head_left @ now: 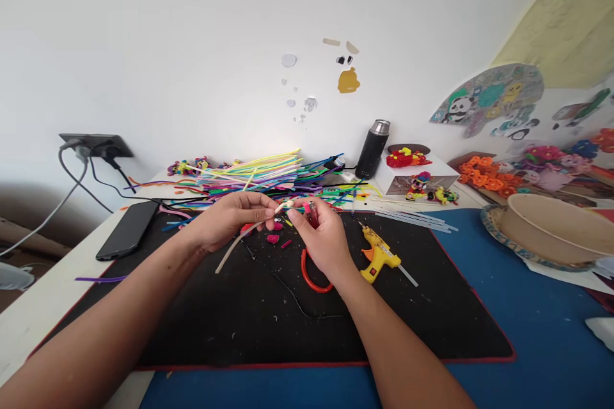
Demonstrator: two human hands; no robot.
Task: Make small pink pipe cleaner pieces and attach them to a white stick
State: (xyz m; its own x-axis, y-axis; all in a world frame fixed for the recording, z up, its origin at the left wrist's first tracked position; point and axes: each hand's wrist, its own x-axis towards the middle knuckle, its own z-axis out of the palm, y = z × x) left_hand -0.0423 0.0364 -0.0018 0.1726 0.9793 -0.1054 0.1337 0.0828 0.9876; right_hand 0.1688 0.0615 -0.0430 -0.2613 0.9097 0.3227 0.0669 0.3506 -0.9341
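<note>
Between my two hands, above the black mat (215, 326), is a cream pipe cleaner (229, 253) with a coiled end (288, 204). My left hand (240, 214) pinches it near the coil, and its tail hangs down to the left. My right hand (323, 233) has thumb and fingers closed at the coiled end. A small red and pink item (307, 208) shows among the right fingers, partly hidden. Orange-red curved handles (311, 281) lie below the right hand. Small pink pieces (273, 239) rest on the mat under the hands.
A yellow glue gun (378, 257) lies right of my right hand. Behind are a pile of colored pipe cleaners (254, 172), a black bottle (373, 150) and a white box (417, 174). A phone (128, 230) lies at left, a large bowl (561, 227) at right.
</note>
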